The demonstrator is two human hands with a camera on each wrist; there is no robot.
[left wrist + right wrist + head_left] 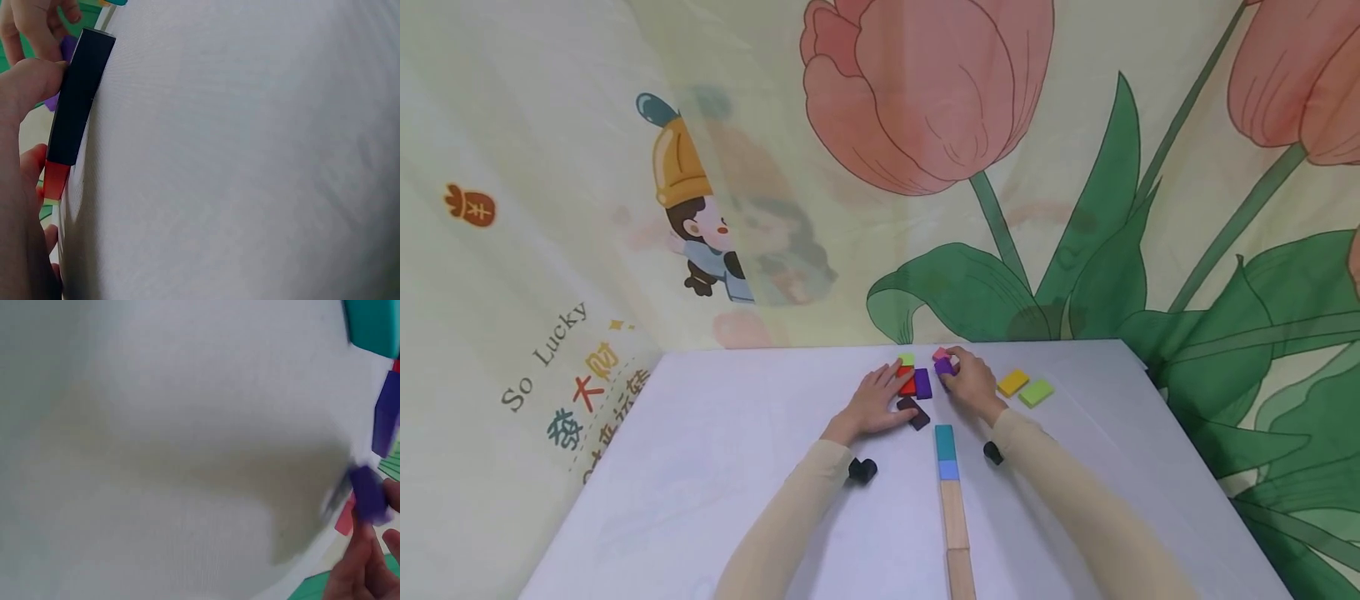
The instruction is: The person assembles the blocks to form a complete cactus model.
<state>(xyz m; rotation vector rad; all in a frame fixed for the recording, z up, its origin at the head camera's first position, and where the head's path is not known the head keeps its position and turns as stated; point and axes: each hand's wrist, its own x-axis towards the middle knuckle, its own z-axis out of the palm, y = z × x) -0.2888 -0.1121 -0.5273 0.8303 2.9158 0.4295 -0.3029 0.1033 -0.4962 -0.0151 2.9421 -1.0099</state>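
Right hand (pixel 973 383), right of red block (pixel 909 389), pinches purple block (pixel 370 495); left hand (pixel 876 402), fingers extended, touches red block. Likely arranging; next: careful set-down.

soft, pretty even light in the head view, faint shadow beside the left sleeve (pixel 786 521), wrist shots dimmer and greyer, purple block (pixel 370 495) blurry (properly smeary tbh), big fuzzy shadow across the tabletop (pixel 156 381)
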